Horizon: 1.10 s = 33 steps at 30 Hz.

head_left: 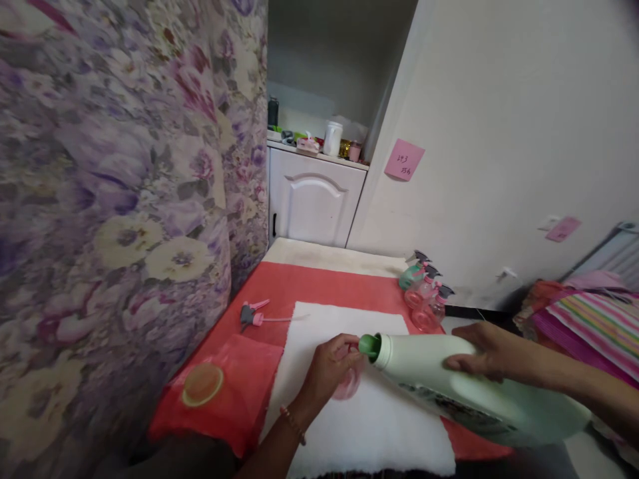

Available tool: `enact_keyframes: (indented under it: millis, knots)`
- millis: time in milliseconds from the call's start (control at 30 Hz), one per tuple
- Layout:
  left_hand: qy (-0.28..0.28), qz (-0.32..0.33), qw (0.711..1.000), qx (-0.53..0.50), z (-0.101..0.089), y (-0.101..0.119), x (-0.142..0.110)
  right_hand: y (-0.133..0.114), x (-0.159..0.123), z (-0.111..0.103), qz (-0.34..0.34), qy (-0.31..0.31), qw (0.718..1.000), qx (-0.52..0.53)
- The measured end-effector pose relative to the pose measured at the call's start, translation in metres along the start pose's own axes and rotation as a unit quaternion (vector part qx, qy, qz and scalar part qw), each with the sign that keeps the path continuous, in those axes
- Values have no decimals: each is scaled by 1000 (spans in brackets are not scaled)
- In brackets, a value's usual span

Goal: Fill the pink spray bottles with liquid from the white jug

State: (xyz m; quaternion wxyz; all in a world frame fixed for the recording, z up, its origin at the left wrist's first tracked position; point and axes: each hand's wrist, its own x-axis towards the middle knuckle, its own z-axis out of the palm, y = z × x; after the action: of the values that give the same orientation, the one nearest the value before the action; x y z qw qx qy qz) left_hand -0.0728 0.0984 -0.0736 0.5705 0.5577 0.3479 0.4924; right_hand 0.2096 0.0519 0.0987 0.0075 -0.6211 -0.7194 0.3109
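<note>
My right hand (492,356) is wrapped round a large pale green jug (429,356), tipped on its side with its mouth to the left. The green spout (370,345) of the jug meets the neck of a small clear pink bottle (347,384). Around that neck my left hand (332,366) is closed, holding the bottle upright over a white towel (389,419). Whether liquid is flowing cannot be made out. A grey and pink spray head (249,317) with its tube lies left of the towel.
Several spray bottles (424,309) stand at the table's right back edge. A round yellowish lid (202,384) lies on the red cloth (319,285) at left. A floral curtain (120,199) borders the left side; a white cabinet (314,196) stands behind.
</note>
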Motion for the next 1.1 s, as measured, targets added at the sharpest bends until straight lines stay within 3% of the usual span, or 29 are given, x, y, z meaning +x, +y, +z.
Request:
enact_keyframes:
  millis: [167,333,467,667,833,1100]
  knots:
    - [14,-19,1000,20,0,0,0,6,4,-3,7,16,992,123]
    - [24,-23,998,46,-3,4,-1,11,25,1,-42,128,961,241]
    - [18,-17,997,79,-6,9,-1,13,66,25,-89,275,895,340]
    - [6,6,994,111,-11,0,1,-1,137,73,-105,374,833,395]
    - [9,-2,992,125,-13,-6,2,-19,170,101,-114,426,792,423]
    - [16,9,983,180,-10,4,-2,-22,186,134,-96,460,766,439]
